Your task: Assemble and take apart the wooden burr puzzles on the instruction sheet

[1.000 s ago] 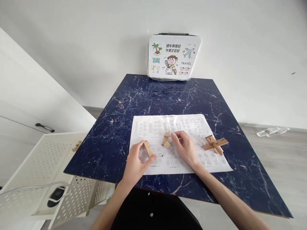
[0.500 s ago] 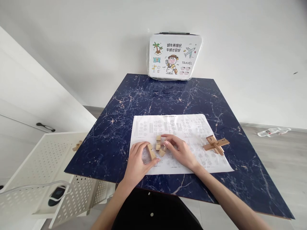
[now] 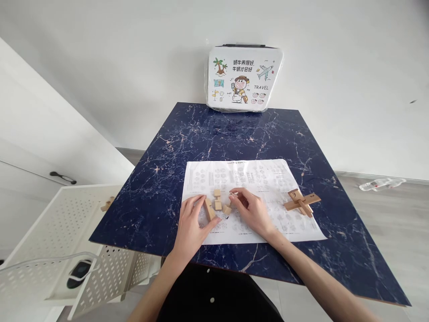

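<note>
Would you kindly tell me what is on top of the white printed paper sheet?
On the white printed paper sheet are pale wooden blocky pieces, with a brown wooden numbered cross at its right edge. The left hand and right hand cover parts too; print beneath everything is hidden.

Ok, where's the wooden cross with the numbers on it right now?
In the head view, the numbered wooden cross sits at the right edge of the printed sheet, to the right of the right hand.

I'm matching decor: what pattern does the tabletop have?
The tabletop is dark blue with pale marbled veins; head view.
</note>
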The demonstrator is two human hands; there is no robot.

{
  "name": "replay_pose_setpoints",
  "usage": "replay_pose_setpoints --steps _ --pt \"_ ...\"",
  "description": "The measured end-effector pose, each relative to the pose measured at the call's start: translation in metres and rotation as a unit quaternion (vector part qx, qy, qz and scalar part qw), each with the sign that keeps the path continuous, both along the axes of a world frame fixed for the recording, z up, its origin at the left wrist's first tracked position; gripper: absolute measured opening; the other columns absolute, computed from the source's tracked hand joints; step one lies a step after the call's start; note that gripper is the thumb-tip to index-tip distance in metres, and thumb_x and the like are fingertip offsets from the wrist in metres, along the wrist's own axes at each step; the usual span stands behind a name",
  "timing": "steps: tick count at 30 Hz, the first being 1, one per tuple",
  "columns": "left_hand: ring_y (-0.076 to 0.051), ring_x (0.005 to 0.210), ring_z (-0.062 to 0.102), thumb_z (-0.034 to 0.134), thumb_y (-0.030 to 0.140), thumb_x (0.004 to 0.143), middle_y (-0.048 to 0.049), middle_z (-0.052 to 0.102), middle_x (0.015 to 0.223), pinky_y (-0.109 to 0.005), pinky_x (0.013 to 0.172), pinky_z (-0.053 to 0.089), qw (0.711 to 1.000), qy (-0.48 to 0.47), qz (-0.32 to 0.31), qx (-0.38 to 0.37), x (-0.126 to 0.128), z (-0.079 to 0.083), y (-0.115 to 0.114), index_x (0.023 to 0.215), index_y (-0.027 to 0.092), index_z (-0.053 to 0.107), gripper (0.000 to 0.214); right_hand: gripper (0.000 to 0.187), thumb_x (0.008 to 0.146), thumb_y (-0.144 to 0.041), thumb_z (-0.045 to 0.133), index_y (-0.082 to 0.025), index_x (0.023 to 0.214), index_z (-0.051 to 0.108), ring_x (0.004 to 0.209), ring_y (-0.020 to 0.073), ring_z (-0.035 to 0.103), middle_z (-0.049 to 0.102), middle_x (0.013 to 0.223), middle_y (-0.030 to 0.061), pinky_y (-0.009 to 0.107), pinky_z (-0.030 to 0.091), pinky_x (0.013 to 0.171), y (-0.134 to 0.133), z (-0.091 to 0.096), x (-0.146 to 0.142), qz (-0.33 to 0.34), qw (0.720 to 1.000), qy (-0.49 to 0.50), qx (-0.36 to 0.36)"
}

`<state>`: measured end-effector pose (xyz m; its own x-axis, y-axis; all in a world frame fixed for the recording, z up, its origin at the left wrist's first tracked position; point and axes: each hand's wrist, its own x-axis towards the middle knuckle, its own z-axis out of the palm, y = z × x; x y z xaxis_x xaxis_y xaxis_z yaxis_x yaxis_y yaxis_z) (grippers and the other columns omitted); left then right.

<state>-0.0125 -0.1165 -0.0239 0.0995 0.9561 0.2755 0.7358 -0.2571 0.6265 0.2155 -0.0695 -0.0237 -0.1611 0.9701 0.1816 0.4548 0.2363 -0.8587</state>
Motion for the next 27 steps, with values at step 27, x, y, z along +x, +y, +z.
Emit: replay_pose_setpoints --steps 27 --pt "-0.037 0.148 0.048 0.06 0.042 0.11 -0.0077 0.057 0.157 -0.056 0.119 0.042 0.994 0.088 -0.06 0.012 0.002 0.0 0.003 0.158 0.038 0.047 0.05 0.03 0.111 -0.031 0.05 -0.025 0.132 0.071 0.062 0.0174 0.066 0.079 0.091 0.0036 0.031 0.053 0.06 -0.011 0.011 -0.008 0.195 0.98 -0.028 0.021"
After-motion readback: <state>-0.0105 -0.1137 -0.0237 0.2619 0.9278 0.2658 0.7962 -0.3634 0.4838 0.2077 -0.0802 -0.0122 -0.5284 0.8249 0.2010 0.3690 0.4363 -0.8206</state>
